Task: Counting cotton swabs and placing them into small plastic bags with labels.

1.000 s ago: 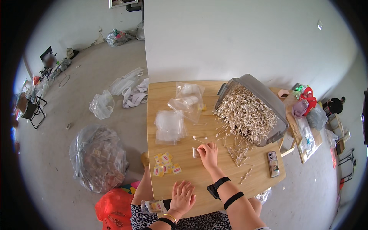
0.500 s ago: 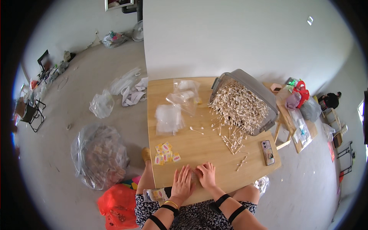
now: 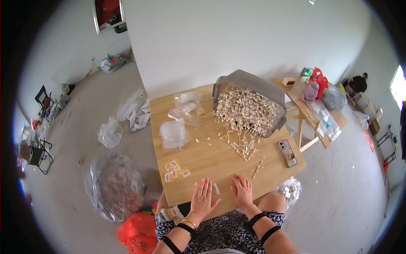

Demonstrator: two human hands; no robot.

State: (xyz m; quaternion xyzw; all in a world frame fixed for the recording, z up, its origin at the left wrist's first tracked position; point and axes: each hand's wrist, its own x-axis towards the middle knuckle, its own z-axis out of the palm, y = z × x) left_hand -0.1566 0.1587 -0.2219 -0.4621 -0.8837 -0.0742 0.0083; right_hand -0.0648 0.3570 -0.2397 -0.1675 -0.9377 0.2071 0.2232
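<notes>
Near the front edge of the wooden table [image 3: 198, 163], my left hand [image 3: 202, 199] lies flat with its fingers stretched forward. A small row of cotton swabs [image 3: 215, 189] sits against its right side. My right hand [image 3: 242, 191] rests on the tabletop to the right, apart from the swabs, its fingers loosely spread and holding nothing. Beyond the hands a grey plastic bin [image 3: 253, 78] lies tipped on its side, and a heap of cotton swabs [image 3: 247, 108] spills out of it. Small yellow-and-white paper labels [image 3: 175, 170] are scattered left of my left hand.
Clear plastic bags [image 3: 174, 134] lie at the table's left, a phone [image 3: 287, 153] at its right. A filled packet [image 3: 171, 213] sits at the front left edge. Large bags [image 3: 114, 186] stand on the floor. A side table [image 3: 313, 108] with bags is at right; another person [image 3: 356, 84] is beyond.
My right hand has moved right, away from my left hand, and the row of swabs between them now shows. The whole view has tilted and shifted a little.
</notes>
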